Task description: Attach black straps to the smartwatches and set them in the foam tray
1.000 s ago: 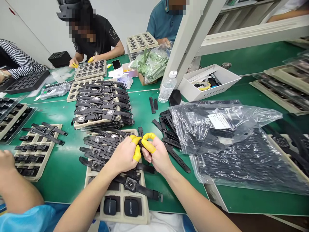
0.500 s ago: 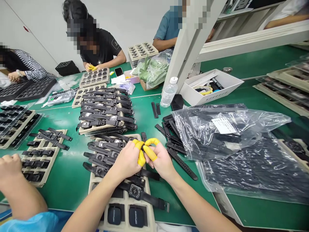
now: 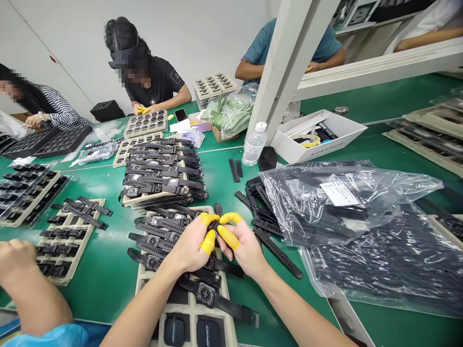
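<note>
Yellow finger covers sit on the thumbs and forefingers of both my hands. Between those fingertips is a small black watch part point(image 3: 214, 225), mostly hidden, so I cannot tell whether it is a strap or a case. My left hand point(image 3: 190, 248) pinches it from the left. From the other side, my right hand point(image 3: 244, 246) closes on it. Directly below is a beige tray point(image 3: 188, 311) with rows of black smartwatches. One smartwatch point(image 3: 205, 293) lies back side up near my left wrist, its straps spread out. Two dark square watch faces point(image 3: 173, 331) fill the nearest compartments.
Loose black straps point(image 3: 280, 253) lie right of the tray, beside clear bags of straps point(image 3: 383, 260). Behind stands a stack of watch trays point(image 3: 155, 200). A water bottle point(image 3: 254, 144) and white box point(image 3: 321, 149) are farther back. A co-worker's arm point(image 3: 32, 294) rests at left.
The view has tilted slightly, so the scene sits lower and farther right. My fingertips have spread a little around the black part, which shows more now.
</note>
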Available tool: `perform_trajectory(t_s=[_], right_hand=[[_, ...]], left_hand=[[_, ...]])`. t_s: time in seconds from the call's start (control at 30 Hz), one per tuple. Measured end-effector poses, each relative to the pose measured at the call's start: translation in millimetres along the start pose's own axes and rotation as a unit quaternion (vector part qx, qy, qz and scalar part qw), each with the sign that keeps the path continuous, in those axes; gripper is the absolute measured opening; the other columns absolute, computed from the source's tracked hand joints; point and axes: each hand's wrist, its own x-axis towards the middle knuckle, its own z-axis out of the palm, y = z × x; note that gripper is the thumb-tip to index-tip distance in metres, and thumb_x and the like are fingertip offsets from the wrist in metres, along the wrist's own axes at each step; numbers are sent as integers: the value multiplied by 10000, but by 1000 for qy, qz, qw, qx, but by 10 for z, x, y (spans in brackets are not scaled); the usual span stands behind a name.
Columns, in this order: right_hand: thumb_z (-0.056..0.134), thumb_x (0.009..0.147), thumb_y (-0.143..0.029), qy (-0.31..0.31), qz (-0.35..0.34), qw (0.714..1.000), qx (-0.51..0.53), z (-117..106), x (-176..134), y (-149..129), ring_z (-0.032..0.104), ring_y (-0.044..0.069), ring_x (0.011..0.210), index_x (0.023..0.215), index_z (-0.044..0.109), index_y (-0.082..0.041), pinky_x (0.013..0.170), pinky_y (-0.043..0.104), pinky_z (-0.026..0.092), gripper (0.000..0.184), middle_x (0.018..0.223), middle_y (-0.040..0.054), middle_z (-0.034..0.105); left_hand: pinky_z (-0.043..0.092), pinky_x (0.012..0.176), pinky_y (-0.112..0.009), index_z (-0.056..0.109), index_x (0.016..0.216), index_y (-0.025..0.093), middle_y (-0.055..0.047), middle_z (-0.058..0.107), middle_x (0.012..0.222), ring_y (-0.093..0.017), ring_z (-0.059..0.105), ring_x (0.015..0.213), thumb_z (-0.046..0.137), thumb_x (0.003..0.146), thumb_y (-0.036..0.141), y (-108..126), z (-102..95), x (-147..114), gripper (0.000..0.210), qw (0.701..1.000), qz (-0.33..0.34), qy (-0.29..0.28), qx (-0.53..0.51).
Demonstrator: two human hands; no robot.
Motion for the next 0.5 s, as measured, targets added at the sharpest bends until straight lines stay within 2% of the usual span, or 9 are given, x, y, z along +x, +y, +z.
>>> perform_trajectory(t_s=[0.07,0.13,0.2,0.27,0.37,0.43,0.5], right_hand=[[673,913,-657,-1,-8,1000,0,-19,14,-18,382,96,419,1053,479,-252,423,222,310,470,575,-89,552],[678,900,-688,-24,3,1000,-5,-39,20,-34,406,103,455,1027,502,-242,452,234,343,496,583,-84,518],[673,887,-722,-54,40,998,6,-53,8,-42,386,95,452,932,504,-237,453,234,340,515,570,-91,444],[669,871,-751,-80,99,991,32,-69,-20,-50,324,80,434,842,476,-238,425,226,305,549,568,-97,378],[696,836,-765,-108,214,969,52,-130,-58,-87,207,60,446,810,474,-232,401,205,220,578,595,-97,343],[709,820,-768,-122,269,955,28,-193,-58,-125,151,53,466,831,509,-223,415,197,176,581,610,-98,334],[714,814,-771,-115,272,955,-29,-251,-39,-158,148,57,481,862,549,-217,433,198,181,580,608,-98,331]], left_hand=[[583,963,-399,527,1344,197,-109,684,1228,-225,676,1106,546,992,241,-16,15,4,355,997,-49,39,-36],[590,922,-369,604,1242,202,-83,703,1135,-205,688,1028,623,972,270,-22,52,11,279,991,-66,90,-70],[589,897,-360,678,1053,191,-79,701,1061,-208,680,1003,675,957,332,-4,100,20,170,984,-52,136,-104],[603,846,-353,694,983,178,-94,700,1051,-217,683,976,728,924,420,27,131,36,252,968,-59,167,-177],[623,729,-319,660,1055,173,-107,726,1059,-213,719,896,774,871,542,42,76,78,427,911,-124,221,-325],[607,621,-282,597,1092,189,-97,745,1073,-192,735,789,792,839,586,12,-31,105,510,860,-156,299,-383],[567,534,-243,528,1088,205,-88,755,1102,-165,728,689,813,806,604,-39,-142,123,566,815,-161,392,-396]])
